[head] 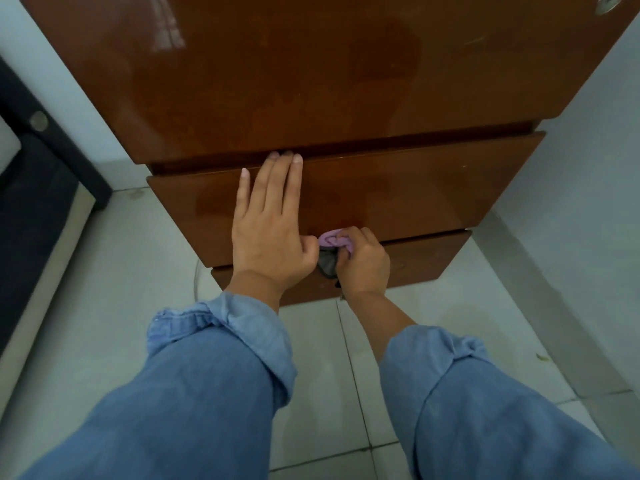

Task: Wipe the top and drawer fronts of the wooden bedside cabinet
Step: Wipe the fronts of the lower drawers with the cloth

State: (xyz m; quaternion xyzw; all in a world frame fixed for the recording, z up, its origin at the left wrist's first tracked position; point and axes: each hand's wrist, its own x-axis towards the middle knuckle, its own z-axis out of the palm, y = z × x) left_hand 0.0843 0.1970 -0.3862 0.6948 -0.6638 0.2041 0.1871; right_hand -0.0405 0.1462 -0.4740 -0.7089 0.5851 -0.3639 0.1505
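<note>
Fingers (277, 181) of our left hand (268, 225) lie flat and spread on the upper drawer front (398, 192), tips reaching the dark gap under the cabinet top (311, 71), the little finger set a bit apart and the thumb tucked toward the cloth (333, 244). Nothing is held there; the palm simply presses on the wood. Our right hand (363, 263) is curled tight around the bunched cloth, lilac on the upper side, dark grey below, and holds it against the bottom edge of that same drawer front, just beside our left thumb. The cloth spills down over the seam onto the lower drawer front (422, 259).

The bedside cabinet (214, 109) is glossy reddish-brown wood, seen from above. Its top carries a window reflection toward the far left and a dull, darker patch around the middle. The upper drawer front shows a similar smeary patch right of our left hand. Both blue sleeves (221, 344) are rolled back at the wrist. Pale floor tiles (104, 271) run below the cabinet, and a dark bed frame (41, 161) stands to its left.
</note>
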